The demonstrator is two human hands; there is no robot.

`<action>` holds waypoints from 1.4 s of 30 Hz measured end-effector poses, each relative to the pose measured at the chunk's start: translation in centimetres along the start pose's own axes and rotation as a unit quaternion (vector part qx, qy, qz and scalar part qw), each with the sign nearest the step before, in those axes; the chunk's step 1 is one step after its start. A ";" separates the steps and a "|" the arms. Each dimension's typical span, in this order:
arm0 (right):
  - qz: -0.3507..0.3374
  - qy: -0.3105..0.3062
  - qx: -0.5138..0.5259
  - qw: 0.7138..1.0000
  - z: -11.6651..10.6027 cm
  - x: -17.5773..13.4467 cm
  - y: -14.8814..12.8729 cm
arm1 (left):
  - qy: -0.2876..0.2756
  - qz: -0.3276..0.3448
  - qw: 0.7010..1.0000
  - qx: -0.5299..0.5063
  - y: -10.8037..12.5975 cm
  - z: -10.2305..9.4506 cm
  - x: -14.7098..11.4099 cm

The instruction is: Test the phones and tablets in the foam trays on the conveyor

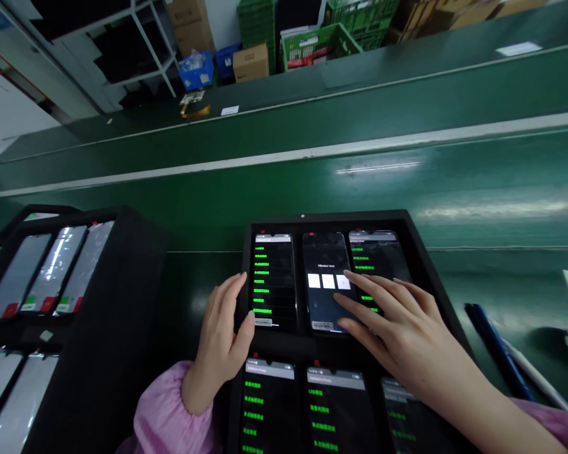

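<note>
Several smartphones lie in two rows in a black tray (274, 343) before me. My right hand (397, 315) is over the upper middle smartphone (325, 302), fingers spread, with a fingertip at the rightmost of its three white squares. That screen reads "Vibrator test". Part of the upper right smartphone (373, 243) is hidden under the same hand. Against the tray's left side rests my left hand (224, 331), fingers apart, beside the upper left smartphone (273, 284), which shows a list in green text. Similar lists glow on the lower left phone (269, 403) and lower middle phone (338, 413).
Black trays (132, 277) of film-covered phones stand at left. A dark blue pen (495, 347) and a white stick (539, 375) lie at right. Beyond the green bench (208, 208) are a green crate (322, 47), blue bins (196, 70) and cardboard boxes (250, 63).
</note>
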State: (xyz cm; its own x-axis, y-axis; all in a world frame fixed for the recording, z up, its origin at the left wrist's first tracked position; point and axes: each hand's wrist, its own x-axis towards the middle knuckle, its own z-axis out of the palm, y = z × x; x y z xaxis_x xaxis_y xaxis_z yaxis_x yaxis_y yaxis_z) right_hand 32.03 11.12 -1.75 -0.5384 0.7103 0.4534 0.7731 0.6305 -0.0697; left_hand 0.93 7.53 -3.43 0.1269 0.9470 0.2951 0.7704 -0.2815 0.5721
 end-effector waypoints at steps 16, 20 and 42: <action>0.089 0.036 0.021 0.995 -3.8 -0.3 2.4 | 0.048 0.115 0.990 0.072 -0.4 -0.4 -0.2; 0.064 0.014 0.033 0.997 -4.3 -3.6 3.0 | 0.040 0.111 0.991 0.056 -0.6 -0.3 -0.2; 0.019 -0.025 0.022 0.999 -2.4 -0.8 -0.4 | 0.050 0.148 0.987 0.027 -0.6 -0.5 -0.5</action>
State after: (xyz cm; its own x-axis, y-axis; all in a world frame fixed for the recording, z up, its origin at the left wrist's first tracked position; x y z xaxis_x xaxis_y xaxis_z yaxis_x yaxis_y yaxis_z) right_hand 32.91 9.59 0.03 -0.5253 0.7480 0.4056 0.7789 0.6146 -0.1249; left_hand 0.11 7.09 -3.53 0.2914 0.8036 0.5190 0.7414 -0.5326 0.4083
